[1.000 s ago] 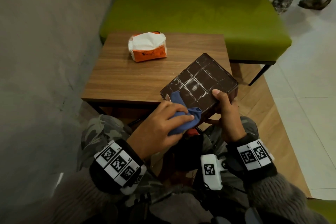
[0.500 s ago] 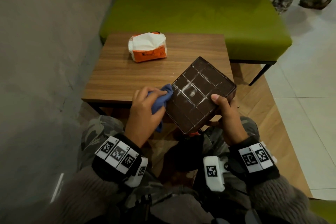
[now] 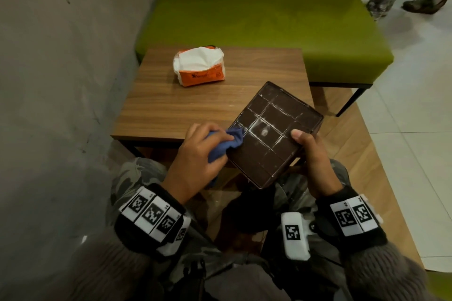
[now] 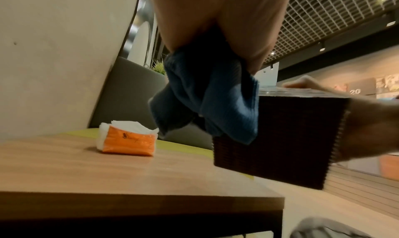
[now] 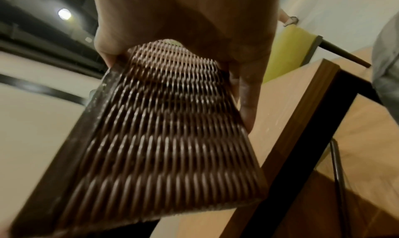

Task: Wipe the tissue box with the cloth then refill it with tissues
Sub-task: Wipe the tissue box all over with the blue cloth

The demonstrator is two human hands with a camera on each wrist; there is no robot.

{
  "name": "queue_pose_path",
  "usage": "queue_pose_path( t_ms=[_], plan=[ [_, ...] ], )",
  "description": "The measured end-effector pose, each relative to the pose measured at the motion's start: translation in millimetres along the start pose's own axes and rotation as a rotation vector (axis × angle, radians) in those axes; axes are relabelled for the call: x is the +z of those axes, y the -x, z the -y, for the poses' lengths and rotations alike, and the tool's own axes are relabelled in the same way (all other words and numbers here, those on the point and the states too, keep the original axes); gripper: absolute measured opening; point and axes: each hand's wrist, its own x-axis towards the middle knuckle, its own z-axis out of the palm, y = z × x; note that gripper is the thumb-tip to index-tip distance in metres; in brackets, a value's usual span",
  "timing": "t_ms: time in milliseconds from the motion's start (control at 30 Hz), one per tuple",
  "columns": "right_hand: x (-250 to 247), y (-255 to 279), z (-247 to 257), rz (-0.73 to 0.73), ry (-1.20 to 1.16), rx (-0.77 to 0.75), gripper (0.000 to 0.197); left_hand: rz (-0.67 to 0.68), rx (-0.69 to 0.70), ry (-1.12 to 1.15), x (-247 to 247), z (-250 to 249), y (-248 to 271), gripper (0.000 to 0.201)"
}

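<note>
While the concrete wall (image 3: 61, 80) fills the left side, the wooden tabletop (image 3: 171, 110) sits next to it, carrying an orange tissue pack (image 3: 199, 66) with white tissues showing at its open top, well apart from both hands. Left hand (image 3: 195, 161): grip clenched around a bunched blue cloth (image 3: 227, 142), which touches the left edge of the tissue box (image 3: 274, 134); the left wrist view shows the cloth draped over the box's upper corner. Box is dark brown, woven-textured sides, tilted, held off the tabletop's near right corner, above the person's lap. Facing up is a gridded panel with whitish dusty lines. Right hand (image 3: 315, 161): grip grasping the box's right side, thumb on the gridded face, fingers on the face opposite. Green bench (image 3: 269, 27) stands behind the tabletop; pale tiled floor (image 3: 415, 117) at far right.
</note>
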Motion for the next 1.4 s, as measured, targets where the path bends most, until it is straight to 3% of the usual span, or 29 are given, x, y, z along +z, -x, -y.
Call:
queue_pose_path(
  t_ms=[100, 167, 267, 300, 400, 433, 567, 700, 1233, 1400],
  plan=[
    [5.6, 2.2, 0.4, 0.052, 0.044, 0.007, 0.078, -0.110, -0.115, 0.045, -3.1, 3.2, -10.7, 0.028],
    [8.3, 0.5, 1.1, 0.051, 0.040, 0.013, 0.081, -0.061, 0.015, -0.008, -1.5, -2.0, -8.4, 0.034],
    [8.1, -0.6, 5.6, 0.043, 0.032, -0.009, 0.068, 0.123, 0.286, -0.130, 2.7, -2.2, 8.1, 0.040],
    [7.7, 0.0, 6.1, 0.049, 0.040, -0.002, 0.069, 0.125, 0.261, -0.129, 1.7, 0.3, 7.6, 0.040],
    [10.5, 2.1, 4.1, 0.068, 0.065, 0.020, 0.084, -0.010, -0.019, -0.015, -4.6, 2.8, -4.9, 0.041],
    [10.4, 2.0, 4.0, 0.064, 0.064, 0.020, 0.087, -0.023, -0.019, -0.013, -5.2, 1.8, -5.6, 0.041],
    [7.4, 1.3, 4.9, 0.070, 0.051, 0.041, 0.092, 0.058, 0.201, -0.099, -4.1, -1.8, 5.2, 0.034],
    [8.4, 0.3, 0.4, 0.080, 0.059, 0.075, 0.095, -0.034, 0.103, -0.034, -4.5, -4.7, -3.7, 0.031],
    [-0.2, -2.2, -0.4, 0.070, 0.041, 0.060, 0.092, 0.064, 0.200, -0.079, -11.4, -1.1, 6.7, 0.024],
    [9.7, 1.1, 0.0, 0.071, 0.028, 0.031, 0.095, -0.126, -0.024, 0.013, -6.1, -4.2, -8.1, 0.029]
  ],
)
